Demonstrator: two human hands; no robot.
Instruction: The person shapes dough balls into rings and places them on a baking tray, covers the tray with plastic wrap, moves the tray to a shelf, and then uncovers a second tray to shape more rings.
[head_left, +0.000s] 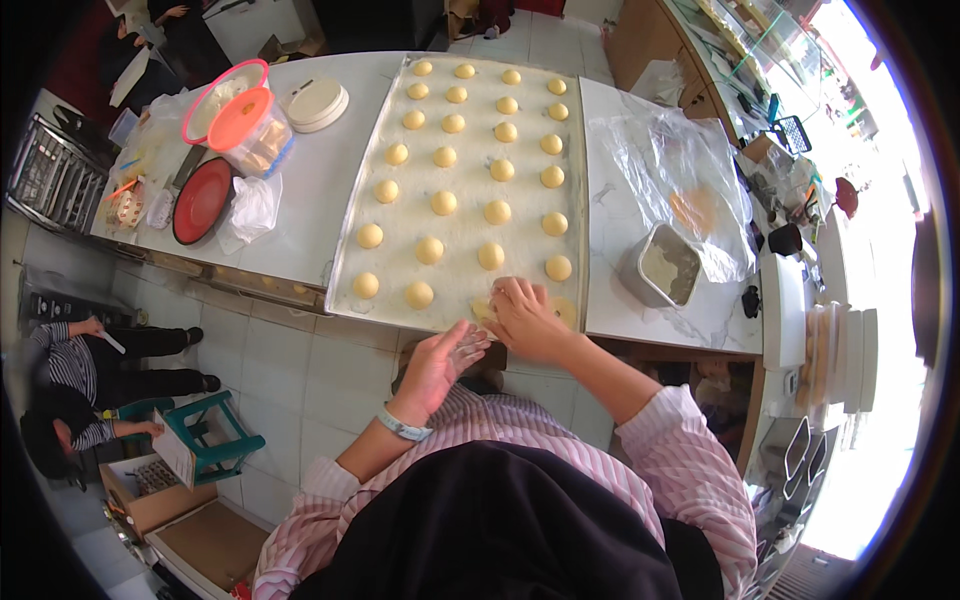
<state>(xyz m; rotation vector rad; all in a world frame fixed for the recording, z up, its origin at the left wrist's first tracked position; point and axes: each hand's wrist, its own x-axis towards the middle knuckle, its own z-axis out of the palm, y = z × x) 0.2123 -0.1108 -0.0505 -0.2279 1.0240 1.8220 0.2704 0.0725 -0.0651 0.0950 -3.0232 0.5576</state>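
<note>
The dough balls (497, 212) look smooth, the plastic sheet (655, 150) glossy.

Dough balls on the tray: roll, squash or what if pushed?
The dough balls look rounded, so they may roll a little. They're probably soft: the dough piece beside the right hand looks flatter. Bare tray shows between them, so a light nudge likely won't bump a neighbour.

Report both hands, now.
Left hand: open, fingers extended, nothing visible held.
Right hand: fingers bent down over dough at the tray's near edge; whether it grips any cannot be told.
</note>
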